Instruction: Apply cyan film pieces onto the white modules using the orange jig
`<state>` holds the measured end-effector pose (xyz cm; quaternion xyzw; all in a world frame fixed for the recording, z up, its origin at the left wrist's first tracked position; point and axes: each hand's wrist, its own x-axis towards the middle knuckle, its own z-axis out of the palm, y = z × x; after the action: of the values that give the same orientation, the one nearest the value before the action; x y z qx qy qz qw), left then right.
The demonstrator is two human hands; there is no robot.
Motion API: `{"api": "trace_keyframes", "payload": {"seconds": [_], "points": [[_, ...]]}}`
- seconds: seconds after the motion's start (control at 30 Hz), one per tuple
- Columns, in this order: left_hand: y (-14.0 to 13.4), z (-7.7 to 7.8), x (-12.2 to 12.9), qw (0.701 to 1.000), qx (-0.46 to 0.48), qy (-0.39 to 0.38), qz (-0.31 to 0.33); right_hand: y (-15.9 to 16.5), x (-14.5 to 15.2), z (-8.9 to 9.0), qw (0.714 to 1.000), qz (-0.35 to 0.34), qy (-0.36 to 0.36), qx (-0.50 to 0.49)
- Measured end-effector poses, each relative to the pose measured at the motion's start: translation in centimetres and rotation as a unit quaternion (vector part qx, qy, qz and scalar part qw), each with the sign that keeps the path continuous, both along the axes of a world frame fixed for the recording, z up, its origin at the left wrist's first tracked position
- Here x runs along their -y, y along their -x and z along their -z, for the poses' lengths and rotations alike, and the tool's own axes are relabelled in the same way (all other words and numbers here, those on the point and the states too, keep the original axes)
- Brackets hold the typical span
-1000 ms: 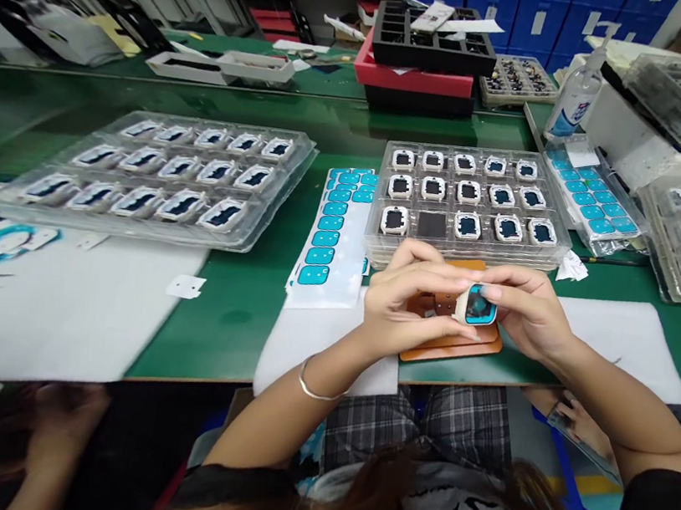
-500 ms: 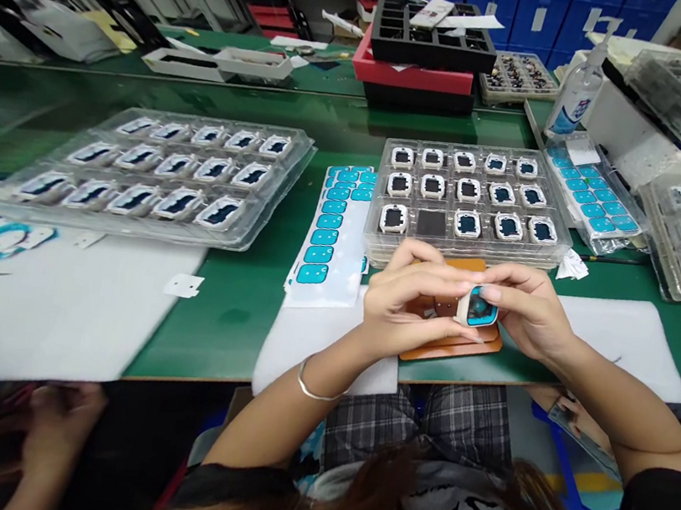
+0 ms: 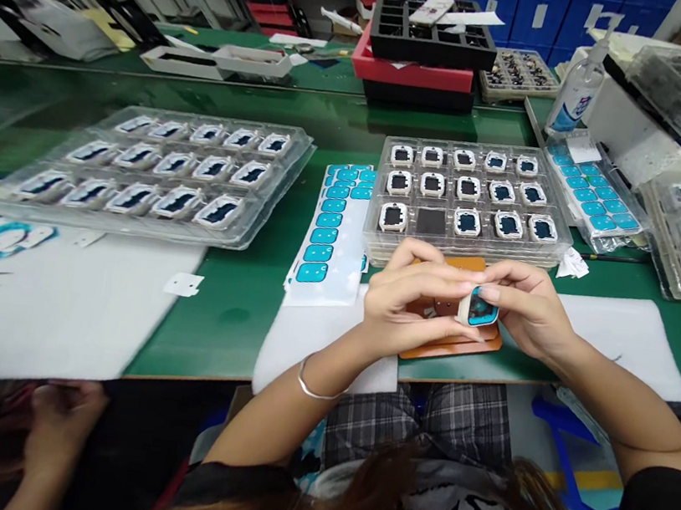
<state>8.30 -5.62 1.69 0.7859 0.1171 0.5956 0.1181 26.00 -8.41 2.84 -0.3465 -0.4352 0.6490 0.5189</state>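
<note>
Watch case (image 3: 482, 310) shifted slightly rightward, held in left grip (image 3: 405, 298) and right grip (image 3: 530, 309), corner hidden under thumb (image 3: 492, 294).

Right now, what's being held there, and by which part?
A small white case, blue-rimmed in front: the left hand grips it between fingers above and thumb below; the right hand holds its upper edge, thumb in front.

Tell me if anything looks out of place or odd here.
A crumpled white scrap lies beside the middle tray; a white card overlaps the edge of the left mat. Both look like stray litter, possibly offcuts.
</note>
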Motion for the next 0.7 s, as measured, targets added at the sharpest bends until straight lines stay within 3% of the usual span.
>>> {"api": "trace_keyframes", "payload": {"seconds": [0.7], "points": [[0.08, 0.21, -0.08, 1.000, -0.018, -0.001, -0.009, -0.01, 0.10, -0.15, 1.000, -0.005, 0.006, -0.004]]}}
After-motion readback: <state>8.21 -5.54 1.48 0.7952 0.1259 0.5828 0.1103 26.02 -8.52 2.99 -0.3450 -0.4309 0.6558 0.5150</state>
